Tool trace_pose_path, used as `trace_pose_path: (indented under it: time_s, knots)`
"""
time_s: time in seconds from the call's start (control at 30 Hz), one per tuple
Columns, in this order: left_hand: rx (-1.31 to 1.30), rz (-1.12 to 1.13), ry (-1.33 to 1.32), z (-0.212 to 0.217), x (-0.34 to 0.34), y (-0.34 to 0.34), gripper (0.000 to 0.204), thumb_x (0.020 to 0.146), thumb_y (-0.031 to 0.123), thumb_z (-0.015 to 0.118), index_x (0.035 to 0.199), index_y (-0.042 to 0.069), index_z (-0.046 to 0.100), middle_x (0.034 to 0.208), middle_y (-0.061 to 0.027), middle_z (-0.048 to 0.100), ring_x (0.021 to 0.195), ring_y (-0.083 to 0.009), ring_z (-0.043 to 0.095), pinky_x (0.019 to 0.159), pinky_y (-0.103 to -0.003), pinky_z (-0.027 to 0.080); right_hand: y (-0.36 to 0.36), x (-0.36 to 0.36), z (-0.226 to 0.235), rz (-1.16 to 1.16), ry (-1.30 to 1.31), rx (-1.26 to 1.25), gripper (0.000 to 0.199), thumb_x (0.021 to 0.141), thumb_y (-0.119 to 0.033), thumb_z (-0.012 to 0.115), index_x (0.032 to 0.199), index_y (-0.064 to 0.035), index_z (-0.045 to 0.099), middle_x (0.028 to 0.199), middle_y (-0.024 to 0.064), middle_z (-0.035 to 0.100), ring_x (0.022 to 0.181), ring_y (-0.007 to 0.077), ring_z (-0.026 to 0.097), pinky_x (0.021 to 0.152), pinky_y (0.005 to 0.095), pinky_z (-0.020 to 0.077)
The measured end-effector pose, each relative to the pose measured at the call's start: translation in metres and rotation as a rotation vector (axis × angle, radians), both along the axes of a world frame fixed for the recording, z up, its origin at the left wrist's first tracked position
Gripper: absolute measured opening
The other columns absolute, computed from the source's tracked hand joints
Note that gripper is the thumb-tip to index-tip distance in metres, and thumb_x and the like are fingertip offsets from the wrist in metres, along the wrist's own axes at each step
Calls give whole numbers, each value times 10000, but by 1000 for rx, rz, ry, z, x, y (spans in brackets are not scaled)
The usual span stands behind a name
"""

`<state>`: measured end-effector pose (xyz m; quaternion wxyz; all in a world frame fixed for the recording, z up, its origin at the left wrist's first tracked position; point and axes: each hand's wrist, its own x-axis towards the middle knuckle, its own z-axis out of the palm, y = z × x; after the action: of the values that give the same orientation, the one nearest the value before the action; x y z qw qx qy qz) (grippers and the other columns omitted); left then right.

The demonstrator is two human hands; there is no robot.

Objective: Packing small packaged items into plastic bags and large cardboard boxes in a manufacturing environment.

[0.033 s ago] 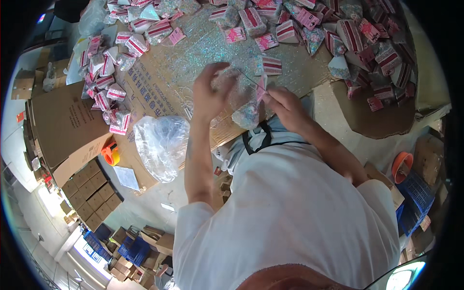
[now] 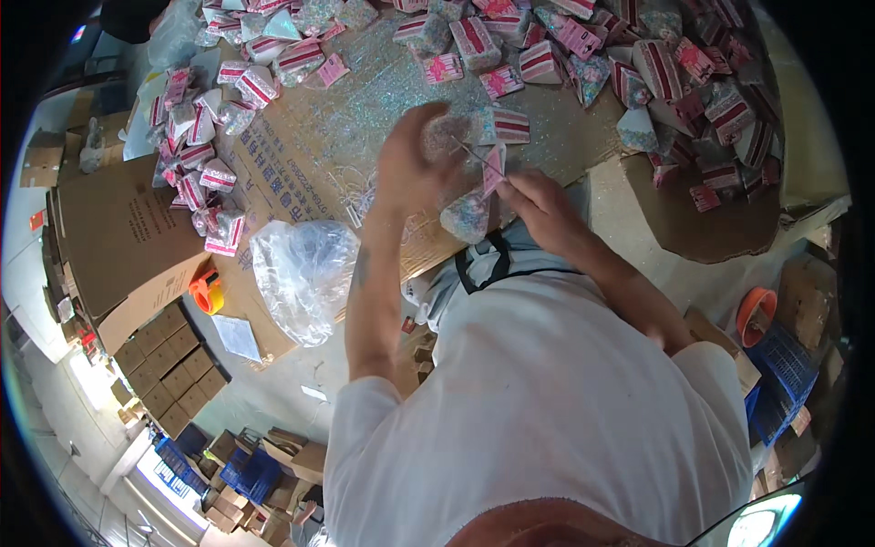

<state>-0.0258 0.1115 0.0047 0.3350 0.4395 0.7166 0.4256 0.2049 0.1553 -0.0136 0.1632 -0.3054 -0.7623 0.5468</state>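
My right hand (image 2: 540, 208) pinches a pink card tag (image 2: 493, 170) between thumb and fingers. A thin dark cord (image 2: 474, 155) runs from the tag toward my left hand (image 2: 412, 169). That hand is bent over the glitter-strewn cardboard, its fingers blurred by motion, so their grip is not clear. Below the tag, between my hands, is a glittery wedge-shaped packet (image 2: 465, 217); whether it is tied to the tag cannot be made out. A packet with white and dark red stripes (image 2: 508, 126) lies just beyond the tag.
Striped packets with pink tags are heaped at the far right (image 2: 658, 68) and the left (image 2: 198, 157). A clear plastic bag (image 2: 305, 281) sits by my left forearm. An orange tape dispenser (image 2: 207, 292) lies near a brown carton (image 2: 128, 242). A blue crate (image 2: 784, 378) stands at right.
My left hand has shifted slightly and its fingers have turned. The pink tag and my right hand are almost where they were.
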Motion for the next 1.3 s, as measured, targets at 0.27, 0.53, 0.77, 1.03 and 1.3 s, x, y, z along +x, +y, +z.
trace_pose_path:
  time_s: [0.27, 0.53, 0.77, 1.03, 1.3]
  knots:
    - [65, -253, -178, -48, -8, 27, 575, 756, 311, 741, 1227, 11, 601, 1120, -164, 687, 1039, -332, 638, 929, -410, 487, 6, 11, 5, -220, 88, 85, 223, 1001, -196, 567, 970, 21, 609, 849, 202, 600, 822, 391, 598, 736, 447, 465]
    - [442, -47, -1410, -12, -6, -16, 702, 753, 471, 665, 1256, -4, 547, 1477, -342, 412, 1382, -500, 391, 1113, -540, 366, 21, -3, 12, -15, -24, -17, 226, 1025, -198, 550, 989, 24, 568, 867, 180, 592, 785, 320, 572, 748, 392, 460]
    - [609, 134, -1473, -1, 1, -35, 720, 810, 504, 605, 1348, 28, 573, 1514, -330, 380, 1401, -517, 362, 1160, -589, 304, 10, -17, 36, 179, -119, -157, 240, 1011, -210, 559, 959, 25, 567, 855, 203, 574, 788, 367, 556, 743, 417, 452]
    - [681, 103, -1405, 4, 12, -40, 722, 824, 509, 644, 1338, 11, 553, 1504, -337, 384, 1408, -517, 352, 1178, -581, 280, 1, -23, 43, 160, -80, -124, 257, 1005, -243, 551, 984, 8, 598, 903, 253, 624, 881, 456, 604, 757, 479, 463]
    - [647, 227, -1037, 5, 10, -58, 658, 909, 468, 493, 1320, -40, 567, 1461, -298, 474, 1396, -443, 416, 1171, -547, 291, -9, -24, 38, 80, -78, -246, 245, 1009, -224, 547, 996, 17, 588, 883, 237, 612, 855, 415, 609, 762, 441, 458]
